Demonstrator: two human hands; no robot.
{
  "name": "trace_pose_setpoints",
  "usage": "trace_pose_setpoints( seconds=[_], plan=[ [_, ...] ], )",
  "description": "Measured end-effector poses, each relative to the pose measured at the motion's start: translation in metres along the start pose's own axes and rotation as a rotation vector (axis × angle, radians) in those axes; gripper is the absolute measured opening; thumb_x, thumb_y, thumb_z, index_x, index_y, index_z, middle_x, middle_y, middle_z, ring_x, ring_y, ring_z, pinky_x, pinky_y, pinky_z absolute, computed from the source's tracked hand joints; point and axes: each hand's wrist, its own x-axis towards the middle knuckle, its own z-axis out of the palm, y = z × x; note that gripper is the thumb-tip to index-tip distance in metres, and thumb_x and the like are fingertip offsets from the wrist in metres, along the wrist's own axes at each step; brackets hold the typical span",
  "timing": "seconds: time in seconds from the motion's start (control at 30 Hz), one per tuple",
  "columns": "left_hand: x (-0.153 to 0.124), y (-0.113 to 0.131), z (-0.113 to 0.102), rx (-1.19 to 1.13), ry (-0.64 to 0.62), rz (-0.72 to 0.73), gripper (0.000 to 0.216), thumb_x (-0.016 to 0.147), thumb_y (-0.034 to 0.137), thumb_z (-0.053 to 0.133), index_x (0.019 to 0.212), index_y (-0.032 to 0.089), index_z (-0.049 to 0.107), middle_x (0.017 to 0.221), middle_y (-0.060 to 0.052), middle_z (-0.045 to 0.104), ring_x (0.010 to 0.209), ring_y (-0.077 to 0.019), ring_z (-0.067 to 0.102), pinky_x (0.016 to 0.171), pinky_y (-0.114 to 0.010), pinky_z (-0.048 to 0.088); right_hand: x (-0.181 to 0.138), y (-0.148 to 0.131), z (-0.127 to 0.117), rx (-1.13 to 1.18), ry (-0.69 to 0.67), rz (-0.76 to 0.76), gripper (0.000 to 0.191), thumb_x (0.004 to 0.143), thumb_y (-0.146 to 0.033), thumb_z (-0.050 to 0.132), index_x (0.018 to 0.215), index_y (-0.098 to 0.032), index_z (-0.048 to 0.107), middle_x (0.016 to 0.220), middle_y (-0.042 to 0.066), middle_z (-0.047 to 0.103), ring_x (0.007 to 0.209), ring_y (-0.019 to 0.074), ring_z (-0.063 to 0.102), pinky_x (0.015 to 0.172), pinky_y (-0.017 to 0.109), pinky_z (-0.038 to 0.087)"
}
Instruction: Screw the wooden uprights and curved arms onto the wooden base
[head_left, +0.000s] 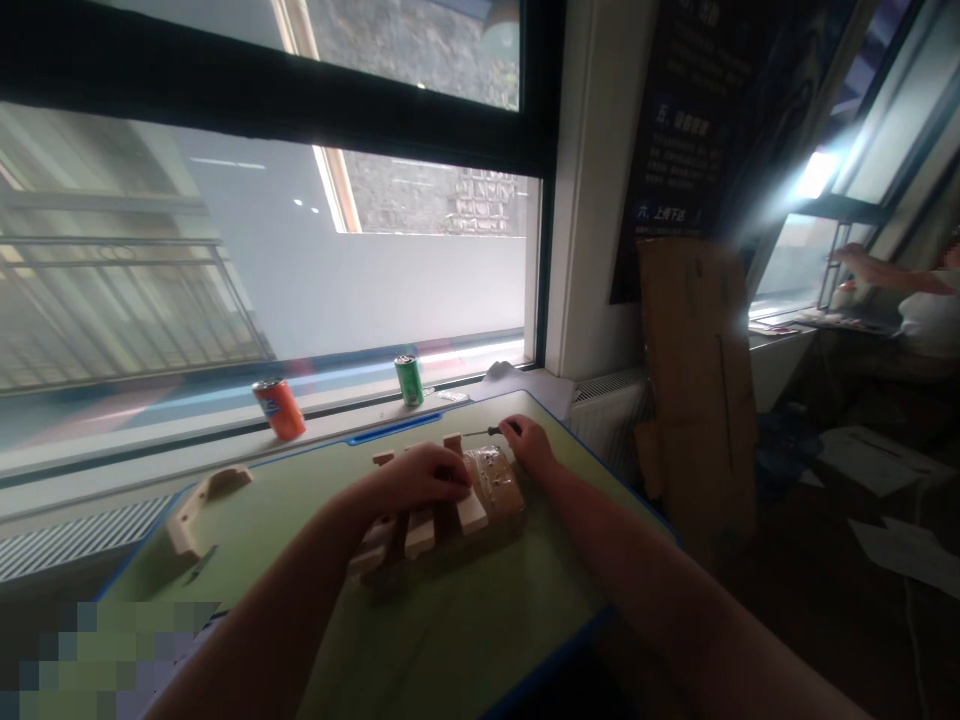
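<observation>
Only poster (679, 120) legible: 五, 六 | orange can (279, 409) unreadable | right hand (529, 445) on screwdriver (491, 431)

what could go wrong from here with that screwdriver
The small screwdriver in the right hand seems to point toward the left hand, so a slip could jab it. The wooden slats look held only by that left hand and might shift under pressure. The orange can stands on the sill just behind the desk, where a stray elbow or piece might knock it over.
</observation>
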Motion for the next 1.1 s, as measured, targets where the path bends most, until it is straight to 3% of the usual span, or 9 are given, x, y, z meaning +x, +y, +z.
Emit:
trace_pose_setpoints(
  seconds=[0.27,0.4,0.47,0.53,0.6,0.67,0.73,0.87,1.1],
  plan=[
    [-0.005,0.005,-0.003,-0.020,-0.005,0.004,0.027,0.065,0.036,0.062,0.084,0.017,0.068,0.079,-0.002,0.065,0.074,-0.0147,0.057,0.069,-0.023,0.041,0.002,-0.013,-0.004,0.219,0.078,0.090,0.032,0.072,-0.041,0.054,0.091,-0.016,0.057,0.061,0.000,0.059,0.048,0.0108,0.052,0.045,0.023,0.043],
    [-0.006,0.000,-0.003,-0.074,-0.011,0.018,0.029,0.065,0.037,0.063,0.085,0.017,0.068,0.080,-0.003,0.065,0.074,-0.0146,0.058,0.068,-0.023,0.041,0.013,-0.044,-0.026,0.319,0.181,0.057,0.038,0.075,-0.044,0.051,0.101,-0.017,0.050,0.077,0.003,0.059,0.060,0.0115,0.055,0.044,0.021,0.043],
    [-0.006,-0.004,-0.003,-0.092,-0.015,0.031,0.029,0.064,0.036,0.064,0.086,0.018,0.068,0.080,-0.002,0.065,0.074,-0.0145,0.058,0.067,-0.023,0.041,0.020,-0.069,-0.039,0.367,0.186,0.017,0.035,0.077,-0.043,0.050,0.101,-0.018,0.050,0.072,0.001,0.057,0.059,0.0103,0.053,0.043,0.019,0.041],
    [-0.006,-0.007,-0.003,-0.095,-0.012,0.042,0.028,0.064,0.035,0.065,0.085,0.018,0.068,0.079,-0.002,0.065,0.073,-0.0144,0.058,0.068,-0.023,0.041,0.026,-0.100,-0.051,0.491,0.073,-0.078,0.032,0.076,-0.039,0.053,0.101,-0.019,0.052,0.068,-0.001,0.056,0.054,0.0089,0.052,0.044,0.020,0.041],
    [-0.006,-0.008,-0.003,-0.099,-0.011,0.047,0.027,0.064,0.034,0.065,0.085,0.018,0.068,0.079,-0.002,0.065,0.073,-0.0143,0.058,0.068,-0.023,0.041,0.030,-0.132,-0.061,0.491,-0.185,-0.176,0.031,0.075,-0.037,0.056,0.100,-0.019,0.056,0.071,-0.001,0.058,0.053,0.0084,0.052,0.046,0.022,0.043],
    [-0.007,-0.008,-0.003,-0.112,-0.015,0.044,0.027,0.065,0.034,0.065,0.086,0.017,0.068,0.079,-0.002,0.066,0.074,-0.0145,0.058,0.069,-0.024,0.042,0.033,-0.162,-0.069,0.369,-0.456,-0.268,0.033,0.073,-0.036,0.058,0.101,-0.019,0.059,0.073,0.001,0.061,0.055,0.0104,0.055,0.048,0.024,0.045],
    [-0.007,-0.007,-0.004,-0.113,-0.026,0.032,0.027,0.065,0.034,0.065,0.086,0.017,0.068,0.080,-0.002,0.066,0.075,-0.0150,0.058,0.070,-0.024,0.042,0.032,-0.186,-0.075,0.216,-0.613,-0.325,0.037,0.073,-0.037,0.058,0.106,-0.021,0.059,0.069,0.000,0.061,0.055,0.0111,0.056,0.049,0.024,0.045],
    [-0.008,-0.006,-0.004,-0.084,-0.040,0.006,0.028,0.066,0.035,0.065,0.086,0.017,0.068,0.083,-0.003,0.066,0.075,-0.0150,0.058,0.070,-0.025,0.042,0.028,-0.207,-0.079,-0.004,-0.660,-0.434,0.043,0.072,-0.034,0.060,0.114,-0.024,0.056,0.076,0.000,0.063,0.062,0.0114,0.058,0.055,0.024,0.044],
    [-0.004,-0.010,-0.001,-0.098,-0.036,0.011,0.026,0.067,0.035,0.065,0.086,0.018,0.068,0.082,-0.002,0.066,0.076,-0.0143,0.058,0.072,-0.025,0.042,0.028,-0.197,-0.070,-0.310,-0.622,-0.533,0.029,0.077,-0.031,0.056,0.104,-0.021,0.061,0.086,0.003,0.065,0.073,0.0126,0.057,0.063,0.024,0.038]
  ],
)
